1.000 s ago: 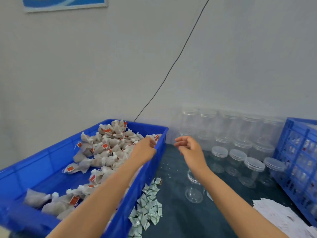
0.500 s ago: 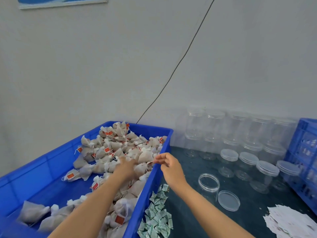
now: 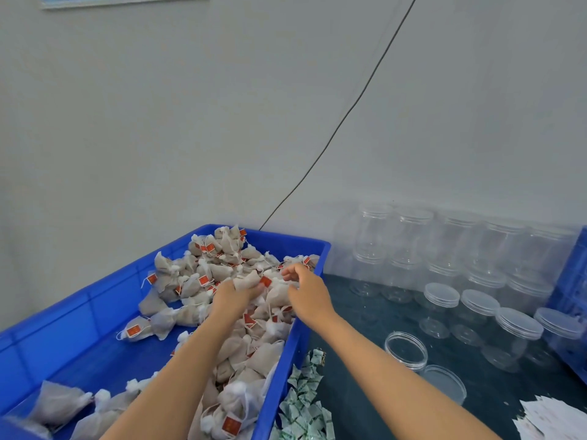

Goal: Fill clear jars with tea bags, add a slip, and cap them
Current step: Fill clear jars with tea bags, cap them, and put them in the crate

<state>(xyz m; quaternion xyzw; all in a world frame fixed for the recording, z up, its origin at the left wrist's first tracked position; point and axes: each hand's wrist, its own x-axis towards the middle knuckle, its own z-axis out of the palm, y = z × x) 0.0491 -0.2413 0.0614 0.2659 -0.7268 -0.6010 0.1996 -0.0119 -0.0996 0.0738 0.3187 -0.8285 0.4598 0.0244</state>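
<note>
A blue bin (image 3: 95, 312) on the left holds a heap of mesh tea bags (image 3: 222, 265) with red tags. My left hand (image 3: 233, 296) is inside the bin and grips a tea bag (image 3: 247, 279) lifted slightly off the heap. Just above the bin's right rim, my right hand (image 3: 306, 292) has its fingers loosely curled over the tea bags and holds nothing that I can see. An uncapped clear jar (image 3: 406, 350) stands on the dark table, its lid (image 3: 444, 384) lying right in front of it. White slips (image 3: 552, 420) lie at the bottom right.
Several capped empty jars (image 3: 476, 306) stand in stacked rows against the back wall. A pile of green-and-white sachets (image 3: 305, 404) lies beside the bin. A blue crate (image 3: 571, 281) stands at the right edge. A black cable (image 3: 349, 109) runs down the wall.
Both hands moved left from above the table into the bin. My left hand took hold of a tea bag; my right hand crossed the bin's rim to the heap.
</note>
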